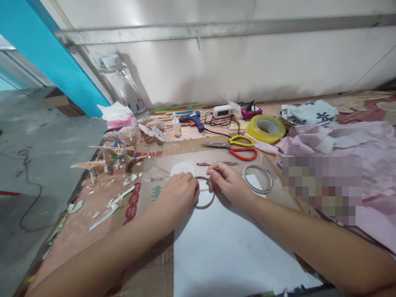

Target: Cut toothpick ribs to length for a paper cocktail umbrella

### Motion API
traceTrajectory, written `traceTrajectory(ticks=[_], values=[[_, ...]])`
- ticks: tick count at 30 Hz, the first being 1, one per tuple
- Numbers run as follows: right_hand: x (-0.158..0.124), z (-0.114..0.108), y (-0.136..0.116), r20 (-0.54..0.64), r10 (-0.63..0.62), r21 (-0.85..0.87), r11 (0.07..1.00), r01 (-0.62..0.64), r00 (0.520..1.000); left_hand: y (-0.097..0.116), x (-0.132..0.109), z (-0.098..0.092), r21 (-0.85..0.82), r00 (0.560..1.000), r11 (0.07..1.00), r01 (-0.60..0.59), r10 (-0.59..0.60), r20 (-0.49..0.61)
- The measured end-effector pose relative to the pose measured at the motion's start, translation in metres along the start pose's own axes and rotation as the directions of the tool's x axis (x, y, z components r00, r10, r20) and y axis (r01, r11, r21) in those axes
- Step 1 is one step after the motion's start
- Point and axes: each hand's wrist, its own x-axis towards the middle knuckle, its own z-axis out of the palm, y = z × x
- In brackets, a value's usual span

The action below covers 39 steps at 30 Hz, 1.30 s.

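My left hand [182, 192] is closed over the left side of a thin brown ring [204, 207], fingers curled down at its edge. My right hand [229, 181] has thumb and fingertips pinched together at the ring's upper right edge; the exact grip is partly hidden. A thin stick [203, 190] crosses the ring between both hands. Underneath lies a large white sheet of paper [213, 247]. Just beyond my left hand is a round white paper piece [182, 168]. A pen [217, 163] lies behind the hands, and a tape roll [272, 181] is right of my right hand.
Scissors [243, 147], a blue glue gun [193, 119], a small white bottle [177, 126] and yellow tape [266, 128] lie behind. Small paper umbrellas [130, 136] stand left among paper scraps [122, 196]. A clear bottle [122, 84] leans at the wall. Pink cloth [334, 140] covers the right.
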Motion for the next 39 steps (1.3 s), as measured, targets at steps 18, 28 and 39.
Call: traceTrajectory(ticks=[18, 28, 39], values=[[-0.025, -0.012, -0.072, 0.336, 0.000, -0.430, 0.890, 0.154, 0.942, 0.002, 0.002, -0.001, 0.057, 0.997, 0.996, -0.071, 0.071, -0.001], [-0.028, 0.015, -0.005, 0.064, -0.172, -0.069, 0.982, 0.177, 0.983, -0.001, 0.000, -0.005, 0.021, 0.996, 0.996, -0.084, 0.084, -0.008], [-0.028, 0.017, -0.005, 0.038, -0.224, -0.015, 0.974, 0.225, 0.974, 0.013, -0.002, -0.007, 0.239, 0.991, 0.963, -0.127, 0.133, -0.012]])
